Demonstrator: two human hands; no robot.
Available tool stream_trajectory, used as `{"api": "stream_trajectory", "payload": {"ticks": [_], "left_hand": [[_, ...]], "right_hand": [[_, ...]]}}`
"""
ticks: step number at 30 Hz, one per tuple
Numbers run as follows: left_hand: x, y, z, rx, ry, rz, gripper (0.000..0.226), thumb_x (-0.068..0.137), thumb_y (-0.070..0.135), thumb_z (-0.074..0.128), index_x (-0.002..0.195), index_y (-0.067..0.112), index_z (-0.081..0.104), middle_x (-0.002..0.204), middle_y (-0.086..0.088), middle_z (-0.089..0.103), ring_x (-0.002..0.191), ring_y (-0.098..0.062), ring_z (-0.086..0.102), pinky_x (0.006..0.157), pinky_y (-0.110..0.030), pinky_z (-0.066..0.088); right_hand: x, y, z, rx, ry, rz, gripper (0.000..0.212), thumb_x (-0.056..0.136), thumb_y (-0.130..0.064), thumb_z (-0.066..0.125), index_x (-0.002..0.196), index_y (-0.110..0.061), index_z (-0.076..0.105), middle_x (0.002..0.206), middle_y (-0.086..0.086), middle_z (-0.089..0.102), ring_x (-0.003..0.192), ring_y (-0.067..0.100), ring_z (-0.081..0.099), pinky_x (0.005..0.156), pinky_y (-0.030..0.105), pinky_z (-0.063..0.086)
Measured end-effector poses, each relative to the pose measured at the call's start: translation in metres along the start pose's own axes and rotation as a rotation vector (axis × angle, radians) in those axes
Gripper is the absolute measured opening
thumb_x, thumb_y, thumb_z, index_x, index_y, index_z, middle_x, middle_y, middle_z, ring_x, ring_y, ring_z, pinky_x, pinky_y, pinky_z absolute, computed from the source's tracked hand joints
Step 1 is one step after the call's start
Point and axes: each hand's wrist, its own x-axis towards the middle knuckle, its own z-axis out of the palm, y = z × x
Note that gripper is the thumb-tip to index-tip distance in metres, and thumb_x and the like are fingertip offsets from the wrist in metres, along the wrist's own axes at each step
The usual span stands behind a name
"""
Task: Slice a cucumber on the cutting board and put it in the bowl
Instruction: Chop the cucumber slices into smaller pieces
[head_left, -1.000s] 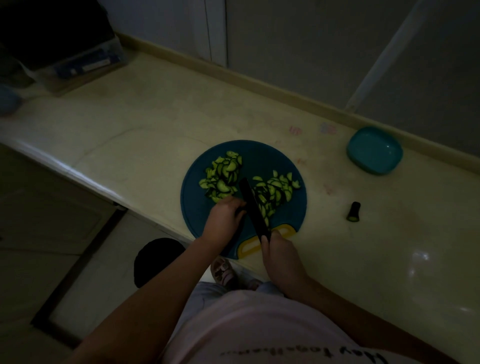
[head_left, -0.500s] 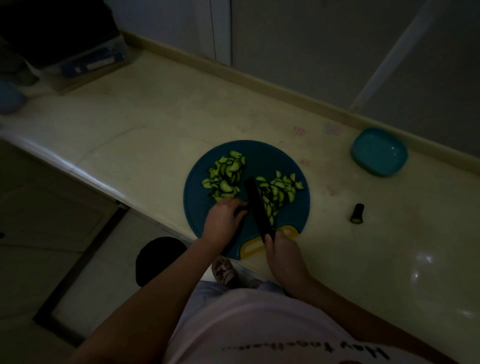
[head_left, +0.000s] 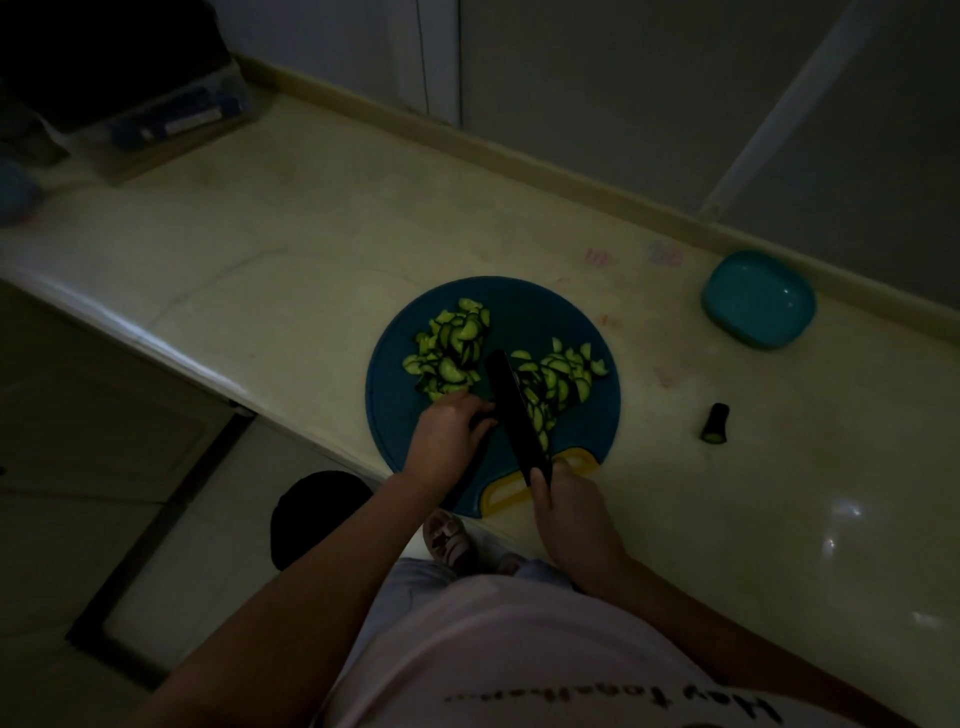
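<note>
We see a dim, pale surface (head_left: 322, 218) with a round blue cutting board (head_left: 524, 306) near its front edge, the board's yellow handle (head_left: 506, 493) pointing towards the person. The cucumber slices lie on the board in two loose heaps of half-moons: one heap (head_left: 449, 353) on the left half and another heap (head_left: 561, 382) on the right half, with the black blade of a knife (head_left: 517, 415) running between them from the handle end towards the middle of the board. The right hand (head_left: 569, 514) is wrapped round the knife's grip at the near edge of the board, one finger stretched along the top of the blade. The left hand (head_left: 449, 441) rests on the board just left of the blade, fingers curled down, next to the near end of the left heap; we cannot tell in the low light whether it pinches a piece of cucumber or only rests there. A teal bowl (head_left: 758, 299) sits well apart from the board, to the right near the back edge of the surface. Between bowl and front edge, a short dark cucumber end (head_left: 714, 423) lies on the surface by itself. A clear box (head_left: 156, 119) sits at the far left corner.
</note>
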Motion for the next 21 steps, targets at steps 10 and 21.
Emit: {"api": "stream_trajectory", "payload": {"ticks": [10, 21], "left_hand": [[0.001, -0.001, 0.001, 0.007, 0.002, 0.011, 0.017, 0.077, 0.009, 0.072, 0.093, 0.003, 0.072, 0.081, -0.013, 0.067, 0.077, -0.028, 0.062, 0.066, -0.021, 0.037], [0.000, -0.001, 0.000, -0.007, -0.004, 0.051, 0.018, 0.076, 0.005, 0.073, 0.094, 0.003, 0.072, 0.085, -0.013, 0.069, 0.078, -0.027, 0.063, 0.067, -0.012, 0.031]], "right_hand": [[0.000, 0.000, 0.002, -0.004, -0.025, -0.003, 0.037, 0.101, -0.030, 0.028, 0.101, -0.002, 0.052, 0.099, 0.016, 0.062, 0.088, 0.026, 0.058, 0.062, 0.024, 0.029], [0.006, -0.003, 0.016, -0.040, -0.012, 0.032, 0.034, 0.101, -0.029, 0.029, 0.105, -0.002, 0.050, 0.101, 0.016, 0.063, 0.091, 0.026, 0.060, 0.061, 0.024, 0.030]]}}
